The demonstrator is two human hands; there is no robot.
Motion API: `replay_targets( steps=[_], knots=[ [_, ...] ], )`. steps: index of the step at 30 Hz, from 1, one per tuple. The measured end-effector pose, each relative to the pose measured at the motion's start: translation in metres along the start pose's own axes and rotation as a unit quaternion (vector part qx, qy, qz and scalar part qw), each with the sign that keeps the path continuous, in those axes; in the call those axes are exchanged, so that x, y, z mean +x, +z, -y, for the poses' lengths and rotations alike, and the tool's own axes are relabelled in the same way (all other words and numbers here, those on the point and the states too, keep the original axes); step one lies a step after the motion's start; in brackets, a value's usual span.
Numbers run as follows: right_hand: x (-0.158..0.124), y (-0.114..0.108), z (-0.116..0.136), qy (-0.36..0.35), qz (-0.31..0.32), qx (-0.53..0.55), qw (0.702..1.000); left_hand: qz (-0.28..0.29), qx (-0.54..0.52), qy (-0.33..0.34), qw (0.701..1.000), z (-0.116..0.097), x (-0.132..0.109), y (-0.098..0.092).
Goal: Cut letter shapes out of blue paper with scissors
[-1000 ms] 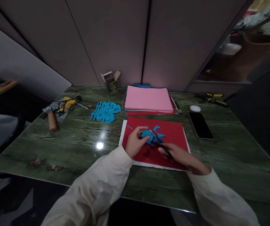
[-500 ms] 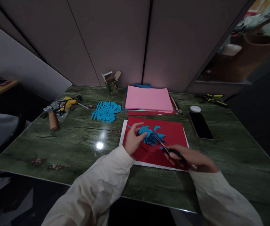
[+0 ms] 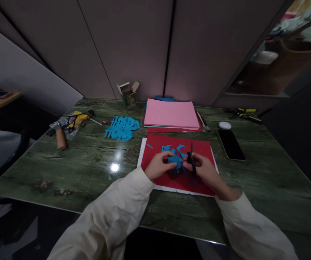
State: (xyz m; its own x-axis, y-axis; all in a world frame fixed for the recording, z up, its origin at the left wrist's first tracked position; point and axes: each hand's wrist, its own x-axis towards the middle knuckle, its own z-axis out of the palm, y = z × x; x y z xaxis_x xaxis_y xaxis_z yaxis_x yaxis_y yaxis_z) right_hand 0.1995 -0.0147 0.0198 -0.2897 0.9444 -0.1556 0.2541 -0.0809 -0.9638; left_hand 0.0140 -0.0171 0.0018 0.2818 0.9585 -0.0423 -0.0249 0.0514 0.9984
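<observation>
The table (image 3: 71,173) has a glossy green top with a marble pattern. At twelve o'clock lies a stack of pink paper (image 3: 171,114), and at eleven o'clock are blue paper cut-outs (image 3: 121,128). At ten o'clock there is a wooden-handled tool (image 3: 60,139) beside a yellow tool (image 3: 78,117). At three o'clock lies a black smartphone (image 3: 230,144). At six o'clock, a red sheet (image 3: 204,155) lies on a white sheet (image 3: 142,155).

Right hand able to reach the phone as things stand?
Probably yes: nothing stands between the right hand and the phone, though that hand holds black-handled scissors and would likely set them down first.
</observation>
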Motion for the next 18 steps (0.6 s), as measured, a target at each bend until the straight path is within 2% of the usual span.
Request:
replay_targets(
  steps=[2, 7, 11, 14, 17, 18],
  knots=[
    [0.0, 0.001, -0.001, 0.0, 0.017, 0.002, 1.0, 0.032, 0.026, 0.007, 0.999, -0.001, -0.002, 0.002],
    [0.0, 0.002, 0.0, 0.002, 0.057, -0.02, 0.998, 0.05, 0.015, 0.023, 0.998, -0.008, -0.004, 0.003],
    [0.001, 0.003, -0.001, 0.004, 0.044, 0.011, 0.999, 0.056, -0.027, 0.017, 0.998, -0.011, -0.003, 0.003],
    [0.001, 0.001, 0.001, 0.021, -0.033, 0.044, 0.998, 0.02, -0.013, 0.026, 0.999, -0.013, -0.004, 0.002],
    [0.001, -0.005, 0.004, 0.013, -0.158, 0.121, 0.98, -0.041, 0.098, 0.075, 0.992, -0.017, -0.007, 0.0],
    [0.001, -0.008, 0.005, 0.003, -0.197, 0.152, 0.969, -0.044, 0.149, 0.096, 0.983, -0.018, -0.008, 0.0]
  ],
)
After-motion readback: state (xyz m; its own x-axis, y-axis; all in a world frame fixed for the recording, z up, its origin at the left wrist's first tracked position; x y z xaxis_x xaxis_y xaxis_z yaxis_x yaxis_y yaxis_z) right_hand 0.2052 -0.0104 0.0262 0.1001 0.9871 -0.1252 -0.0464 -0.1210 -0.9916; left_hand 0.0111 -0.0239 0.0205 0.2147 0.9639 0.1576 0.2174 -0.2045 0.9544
